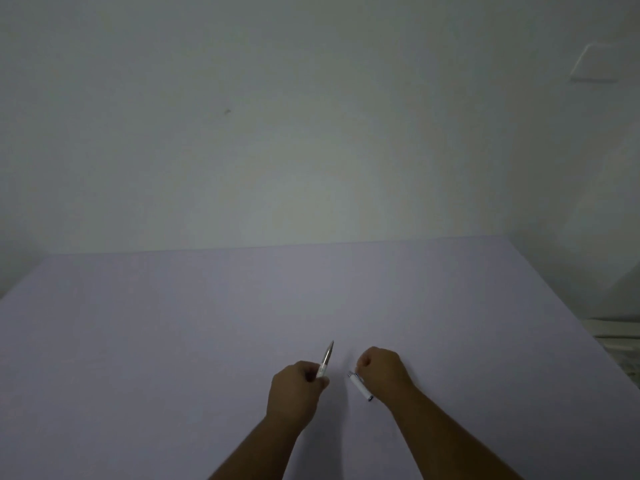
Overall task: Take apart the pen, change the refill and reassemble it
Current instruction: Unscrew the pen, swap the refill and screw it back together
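Observation:
The pen is in two parts. My left hand (296,388) grips the front part of the pen (326,358), a clear and silver barrel whose tip points away from me and slightly right. My right hand (381,370) is closed around the rear part of the pen (360,386), a white barrel section with a dark end that sticks out toward me below the fist. The two parts are apart, a short gap between them, both just above the table (173,341). The refill is not visible on its own.
The pale lilac table runs back to a white wall (277,133). Its right edge falls away near a light-coloured object (616,337) on the floor side. A wall plate (594,64) sits high at the right.

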`<state>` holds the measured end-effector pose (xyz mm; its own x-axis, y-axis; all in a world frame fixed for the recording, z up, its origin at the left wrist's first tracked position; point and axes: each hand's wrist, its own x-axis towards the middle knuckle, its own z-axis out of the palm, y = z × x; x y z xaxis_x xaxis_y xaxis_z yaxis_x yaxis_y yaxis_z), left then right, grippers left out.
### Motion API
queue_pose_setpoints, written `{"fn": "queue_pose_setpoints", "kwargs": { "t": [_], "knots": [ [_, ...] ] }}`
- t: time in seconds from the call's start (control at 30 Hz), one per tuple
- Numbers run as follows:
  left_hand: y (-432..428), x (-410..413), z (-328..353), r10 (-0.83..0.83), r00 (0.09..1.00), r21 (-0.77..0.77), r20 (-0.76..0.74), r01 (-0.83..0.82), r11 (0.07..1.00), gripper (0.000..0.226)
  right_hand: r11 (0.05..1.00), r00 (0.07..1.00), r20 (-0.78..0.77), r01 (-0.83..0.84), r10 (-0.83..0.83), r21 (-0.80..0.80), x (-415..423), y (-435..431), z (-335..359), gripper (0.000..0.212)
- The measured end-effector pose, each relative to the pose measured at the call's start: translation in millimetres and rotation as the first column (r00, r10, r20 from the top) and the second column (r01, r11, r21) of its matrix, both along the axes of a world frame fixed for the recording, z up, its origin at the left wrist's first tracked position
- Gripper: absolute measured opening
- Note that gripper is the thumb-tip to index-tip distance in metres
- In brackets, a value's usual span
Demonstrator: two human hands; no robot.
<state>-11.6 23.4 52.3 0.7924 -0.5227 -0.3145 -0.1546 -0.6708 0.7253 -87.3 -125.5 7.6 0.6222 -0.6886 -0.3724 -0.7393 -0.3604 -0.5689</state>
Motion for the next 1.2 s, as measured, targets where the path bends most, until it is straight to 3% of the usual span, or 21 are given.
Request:
{"fn": "queue_pose_setpoints", "kwargs": {
  "t": [0.1, 0.2, 0.33, 0.43, 0.5, 0.57, 0.63, 0.73, 0.83, 1.2],
  "knots": [
    [0, 4, -7, 0.041, 0.998, -0.018, -0.049, -0.042, 0.999, 0.023, 0.996, 0.993, -0.098, -0.076, 0.071, -0.052, 1, 5, -18, 0.017],
    [-1, 7, -12, 0.072, 0.992, -0.033, -0.103, -0.076, 0.997, 0.021, 0.983, 0.987, -0.130, -0.115, 0.097, -0.143, 3, 9, -32, 0.031],
    [-1, 8, -16, 0.074, 0.988, -0.024, -0.133, -0.078, 0.997, 0.021, 0.973, 0.981, -0.153, -0.149, 0.122, -0.174, 5, 13, -37, 0.030],
    [-1, 8, -14, 0.077, 0.985, -0.021, -0.152, -0.081, 0.996, 0.022, 0.987, 0.997, -0.045, -0.069, 0.063, -0.145, 11, 13, -26, 0.025],
    [-3, 8, -12, 0.066, 0.986, -0.016, -0.151, -0.069, 0.997, 0.023, 0.995, 0.982, 0.163, 0.095, -0.092, -0.007, 16, 11, -10, 0.021],
    [-3, 7, -8, 0.048, 0.989, -0.014, -0.143, -0.051, 0.999, 0.022, 0.931, 0.870, 0.365, 0.235, -0.330, 0.280, 23, 8, 7, 0.022],
    [-4, 5, -6, 0.039, 0.989, -0.024, -0.142, -0.043, 0.999, 0.022, 0.781, 0.718, 0.432, 0.249, -0.545, 0.573, 29, 6, 24, 0.019],
    [-5, 3, -3, 0.031, 0.989, -0.043, -0.146, -0.038, 0.998, 0.024, 0.647, 0.620, 0.426, 0.179, -0.659, 0.741, 32, 3, 44, 0.016],
    [-5, 0, 1, 0.028, 0.989, -0.074, -0.146, -0.039, 0.997, 0.024, 0.629, 0.634, 0.412, 0.154, -0.654, 0.762, 31, 5, 51, 0.012],
    [-2, -3, 10, 0.034, 0.986, -0.102, -0.164, -0.051, 0.994, 0.021, 0.712, 0.765, 0.421, 0.070, -0.488, 0.699, 20, 26, 53, 0.017]
  ]
}}
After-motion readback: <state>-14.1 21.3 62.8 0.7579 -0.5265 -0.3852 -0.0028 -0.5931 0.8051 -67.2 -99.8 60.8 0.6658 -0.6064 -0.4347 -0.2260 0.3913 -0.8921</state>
